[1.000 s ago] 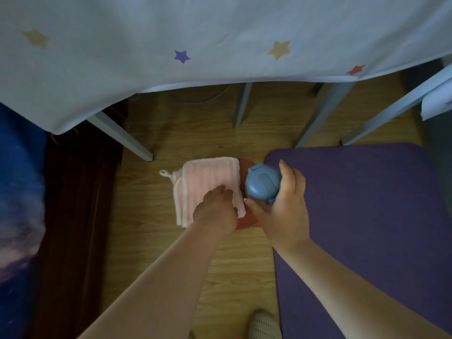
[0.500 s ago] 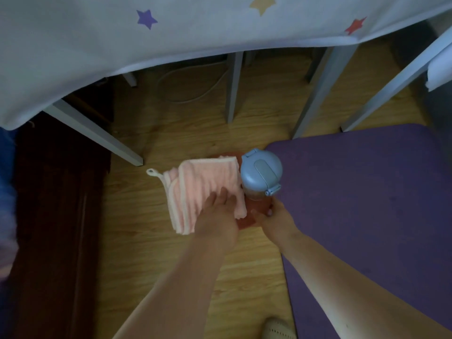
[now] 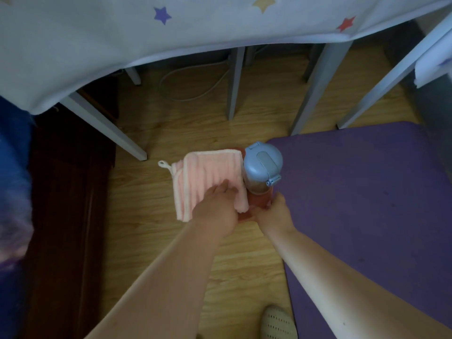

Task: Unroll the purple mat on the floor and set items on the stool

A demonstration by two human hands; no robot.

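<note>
Two items sat on the red stool [image 3: 244, 216]: a folded pink towel [image 3: 208, 177] at left, a blue-lidded bottle [image 3: 263, 165] upright at right. The purple mat [image 3: 367, 204] lay unrolled on the floor, its corner just beside the stool. Left hand [image 3: 216, 211]: fingers flat and together on the towel. Right hand [image 3: 274, 214]: at the bottle's base, finger position could not be told. Risk: the towel overhung the small surface; a nudge might have toppled the bottle.
</note>
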